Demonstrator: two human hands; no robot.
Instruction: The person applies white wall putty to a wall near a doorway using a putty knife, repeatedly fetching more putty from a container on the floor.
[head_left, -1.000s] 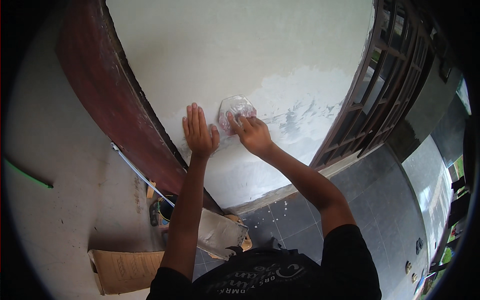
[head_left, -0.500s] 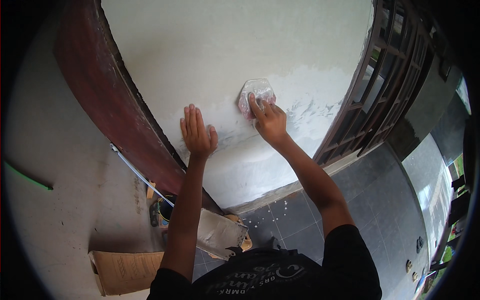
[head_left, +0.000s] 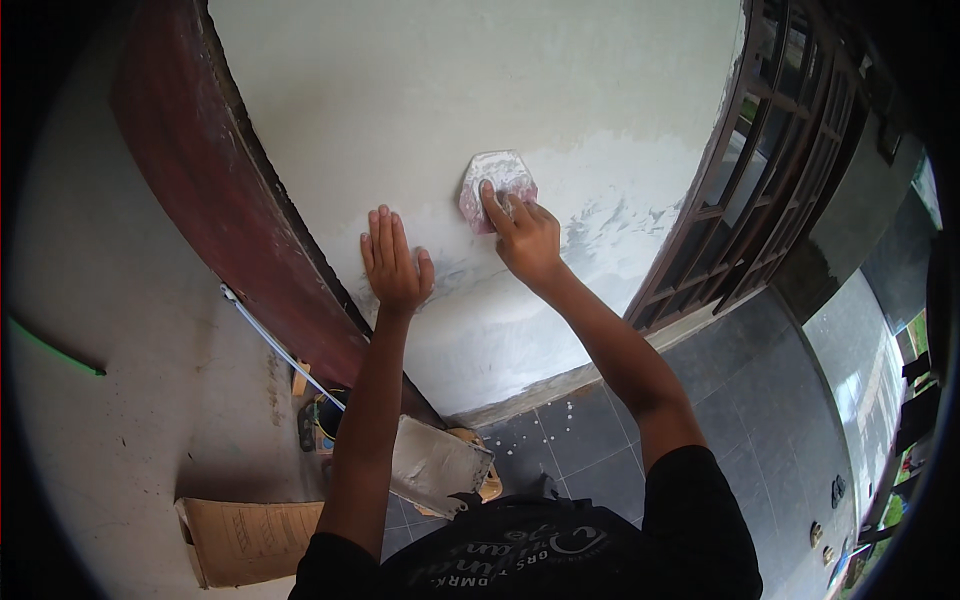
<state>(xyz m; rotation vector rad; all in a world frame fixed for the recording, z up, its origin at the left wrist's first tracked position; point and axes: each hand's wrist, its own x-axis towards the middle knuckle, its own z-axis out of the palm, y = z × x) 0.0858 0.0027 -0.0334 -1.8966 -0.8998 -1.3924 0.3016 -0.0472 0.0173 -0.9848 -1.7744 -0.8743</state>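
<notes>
My right hand (head_left: pixel 527 238) grips a plastering float (head_left: pixel 497 168), a roughly six-sided plate smeared with white and reddish patches. The float's face lies against the pale wall (head_left: pixel 440 90), and my thumb and fingers are closed on its back; its handle is mostly hidden by them. To the left, my left hand (head_left: pixel 395 265) rests flat on the same wall, fingers stretched upward and thumb apart, holding nothing. Below and right of the float, white filler with grey streaks (head_left: pixel 610 230) covers part of the wall.
A dark red door frame (head_left: pixel 190 150) borders the wall on the left, a brown barred window (head_left: pixel 745 190) on the right. Below are a white-smeared tray (head_left: pixel 435 465), a cardboard box (head_left: pixel 255 540) and grey floor tiles (head_left: pixel 600 440) spotted with white drops.
The float and my right hand have slid a little left and slightly up along the wall. My left hand stays in place.
</notes>
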